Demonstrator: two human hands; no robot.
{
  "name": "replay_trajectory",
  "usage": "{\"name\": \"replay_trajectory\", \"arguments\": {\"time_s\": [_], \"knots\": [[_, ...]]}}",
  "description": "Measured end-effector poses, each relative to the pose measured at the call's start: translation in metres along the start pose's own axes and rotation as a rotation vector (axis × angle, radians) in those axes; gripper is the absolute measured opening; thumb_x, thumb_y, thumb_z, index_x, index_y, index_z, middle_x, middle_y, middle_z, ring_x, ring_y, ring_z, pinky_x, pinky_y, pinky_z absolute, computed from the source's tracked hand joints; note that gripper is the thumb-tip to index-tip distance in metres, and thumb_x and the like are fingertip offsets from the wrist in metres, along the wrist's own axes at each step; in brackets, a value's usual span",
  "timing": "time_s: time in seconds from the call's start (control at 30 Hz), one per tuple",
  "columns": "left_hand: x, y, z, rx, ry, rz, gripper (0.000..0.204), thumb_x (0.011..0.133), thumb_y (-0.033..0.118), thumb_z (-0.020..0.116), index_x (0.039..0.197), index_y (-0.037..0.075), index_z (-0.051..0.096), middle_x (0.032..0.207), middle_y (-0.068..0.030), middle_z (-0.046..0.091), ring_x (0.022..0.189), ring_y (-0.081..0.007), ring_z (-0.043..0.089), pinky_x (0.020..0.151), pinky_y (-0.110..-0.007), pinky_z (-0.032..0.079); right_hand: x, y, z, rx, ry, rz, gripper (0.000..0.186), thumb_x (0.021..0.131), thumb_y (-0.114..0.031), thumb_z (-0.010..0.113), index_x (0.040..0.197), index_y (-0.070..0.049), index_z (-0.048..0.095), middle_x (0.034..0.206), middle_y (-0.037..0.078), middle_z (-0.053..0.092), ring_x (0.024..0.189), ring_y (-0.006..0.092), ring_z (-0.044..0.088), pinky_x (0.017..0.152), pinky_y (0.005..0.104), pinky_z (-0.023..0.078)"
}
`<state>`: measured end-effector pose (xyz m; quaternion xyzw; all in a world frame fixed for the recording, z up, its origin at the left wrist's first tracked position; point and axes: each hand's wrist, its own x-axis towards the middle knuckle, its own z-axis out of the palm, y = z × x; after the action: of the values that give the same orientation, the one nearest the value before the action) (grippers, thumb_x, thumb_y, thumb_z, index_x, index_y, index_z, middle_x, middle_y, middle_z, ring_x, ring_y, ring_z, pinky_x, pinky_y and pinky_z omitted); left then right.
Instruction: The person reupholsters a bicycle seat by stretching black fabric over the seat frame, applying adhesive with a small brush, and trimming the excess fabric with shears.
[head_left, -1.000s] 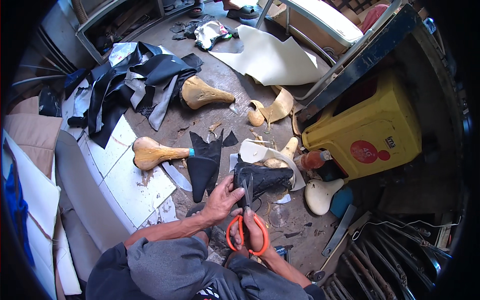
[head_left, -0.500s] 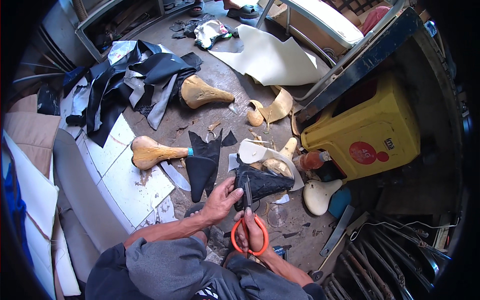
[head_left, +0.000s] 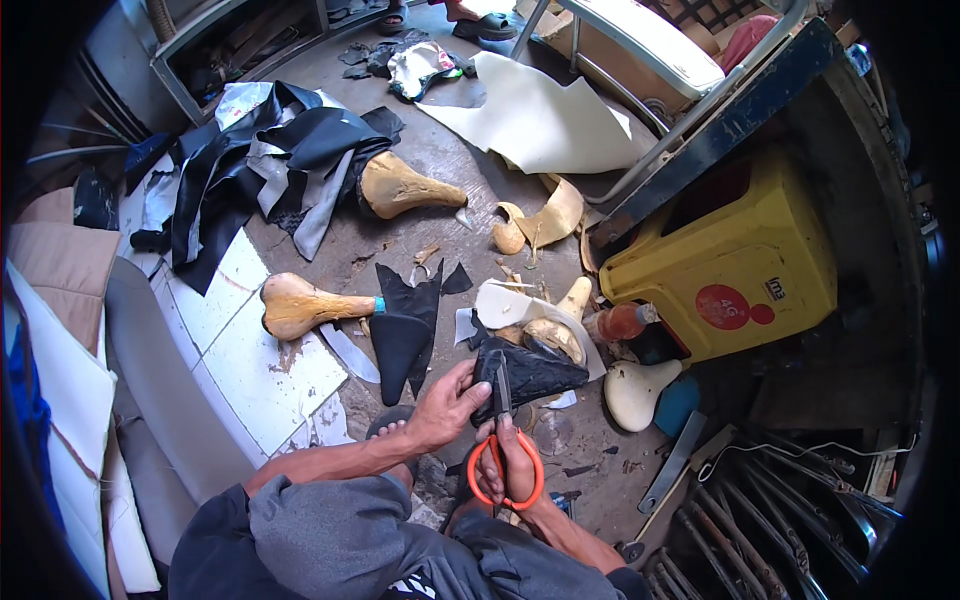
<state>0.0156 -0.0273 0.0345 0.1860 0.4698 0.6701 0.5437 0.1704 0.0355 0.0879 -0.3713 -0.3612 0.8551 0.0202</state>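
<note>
Two-handed, we are apparently trimming black material, left hand holding it, right hand gripping scissors, next snip likely needing tautness.

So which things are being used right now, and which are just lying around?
In use:
orange-handled scissors, in the right hand
black piece, held by the left hand

Seemingly just lying around:
yellow stool
off-white sheet
flat grey bar

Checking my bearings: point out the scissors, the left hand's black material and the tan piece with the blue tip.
Scissors (head_left: 504, 394), head view, on the blades.
Black material (head_left: 544, 373), head view, on its wrinkled surface.
Tan piece (head_left: 314, 302), head view, midway along it.
</note>
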Motion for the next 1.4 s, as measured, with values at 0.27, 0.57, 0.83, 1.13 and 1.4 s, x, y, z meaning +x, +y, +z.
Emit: {"name": "replay_trajectory", "arguments": {"time_s": [0.27,0.57,0.83,1.13,1.4], "knots": [[0.003,0.036,-0.018,0.512,0.197,0.055,0.034,0.103,0.023,0.053,0.127,0.0,0.06,0.104,-0.0174,0.071,0.103,-0.021,0.068,0.088,-0.034,0.052,-0.021,-0.033,-0.028,0.105,-0.23,0.172,0.059,0.106,-0.056,0.027,0.108,-0.003,0.053,0.05,0.001,0.043,0.034,0.0107,0.039,0.032,0.024,0.034],[0.008,0.04,-0.039,0.607,-0.092,-0.086,0.038,0.104,0.03,0.049,0.119,0.0,0.066,0.096,-0.0186,0.07,0.09,-0.024,0.066,0.086,-0.037,0.049,-0.053,-0.086,-0.035,-0.523,-0.15,0.125,0.049,0.107,-0.045,0.041,0.111,0.0,0.061,0.064,0.003,0.058,0.042,0.0077,0.047,0.04,0.0234,0.037],[0.011,0.044,-0.042,0.658,-0.153,-0.113,0.036,0.102,0.029,0.05,0.11,-0.003,0.065,0.083,-0.016,0.065,0.077,-0.0213,0.057,0.077,-0.039,0.047,-0.042,-0.075,-0.026,-0.874,-0.074,0.035,0.044,0.101,-0.042,0.058,0.096,0.001,0.069,0.063,0.003,0.06,0.057,0.0106,0.056,0.056,0.0278,0.046],[0.012,0.063,-0.031,0.835,-0.165,-0.171,0.042,0.103,0.036,0.045,0.095,-0.004,0.058,0.077,-0.0223,0.056,0.07,-0.0324,0.053,0.073,-0.045,0.044,-0.04,-0.055,-0.028,-0.888,0.071,-0.028,0.033,0.097,-0.033,0.067,0.089,-0.001,0.071,0.063,0.002,0.063,0.062,0.0074,0.057,0.057,0.027,0.044],[0.012,0.065,-0.032,0.859,-0.196,-0.173,0.043,0.104,0.037,0.045,0.099,-0.004,0.061,0.081,-0.0242,0.059,0.073,-0.0346,0.056,0.073,-0.045,0.045,-0.042,-0.052,-0.026,-0.796,0.017,0.03,0.027,0.1,-0.026,0.063,0.095,0.0,0.07,0.078,0.004,0.069,0.072,0.0084,0.062,0.065,0.0253,0.047]]}}
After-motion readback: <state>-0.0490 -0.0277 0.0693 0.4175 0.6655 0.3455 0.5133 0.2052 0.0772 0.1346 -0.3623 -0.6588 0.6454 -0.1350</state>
